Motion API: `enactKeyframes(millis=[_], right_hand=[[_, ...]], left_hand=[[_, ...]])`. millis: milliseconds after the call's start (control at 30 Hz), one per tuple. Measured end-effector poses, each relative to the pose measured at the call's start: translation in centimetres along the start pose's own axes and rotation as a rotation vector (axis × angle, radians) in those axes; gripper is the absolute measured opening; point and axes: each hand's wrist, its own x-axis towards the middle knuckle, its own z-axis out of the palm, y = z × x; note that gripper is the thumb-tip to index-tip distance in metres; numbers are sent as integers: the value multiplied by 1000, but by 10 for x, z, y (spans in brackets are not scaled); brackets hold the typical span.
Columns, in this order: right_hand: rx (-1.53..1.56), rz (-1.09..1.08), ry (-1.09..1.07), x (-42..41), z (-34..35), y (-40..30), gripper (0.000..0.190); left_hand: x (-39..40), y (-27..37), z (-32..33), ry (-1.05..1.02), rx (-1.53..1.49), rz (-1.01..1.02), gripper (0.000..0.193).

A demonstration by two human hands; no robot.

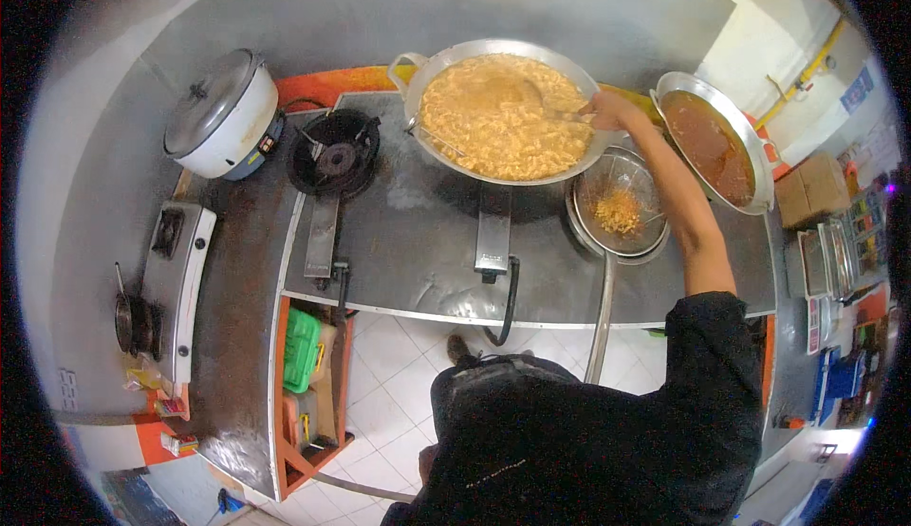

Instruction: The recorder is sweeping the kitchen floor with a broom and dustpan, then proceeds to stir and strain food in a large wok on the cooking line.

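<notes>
A large metal wok filled with a yellowish, lumpy cooking mixture sits over a burner near the back of the counter. My right hand is closed around the handle of a ladle or similar utensil at the wok's right edge; the utensil's head is in the mixture. Below my right forearm, a round wire-mesh strainer with orange-yellow bits in it rests on a metal bowl, its long handle pointing towards me. Of my left hand, only a small part shows low beside my body, and its fingers are hidden.
Right of the wok stands a second wok with reddish-brown liquid. To the left are an unlit-looking black burner, a lidded rice cooker and a tabletop gas stove beside a small pan. A black hose hangs over the counter's front edge.
</notes>
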Motion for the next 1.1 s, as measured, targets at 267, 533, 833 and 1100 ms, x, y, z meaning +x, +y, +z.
enactKeyframes(millis=[267, 533, 833, 1100], right_hand=[[141, -216, 193, -23, 26, -62, 51], [487, -59, 206, -30, 45, -68, 45], [387, -99, 471, -40, 66, -27, 42], [70, 50, 562, -112, 37, -67, 42]], left_hand=[[68, -11, -12, -228, -648, -762, 28], [145, 44, -56, 78, -819, -1095, 27], [45, 69, -25, -196, -514, -856, 28], [29, 29, -3, -200, -409, -751, 27]])
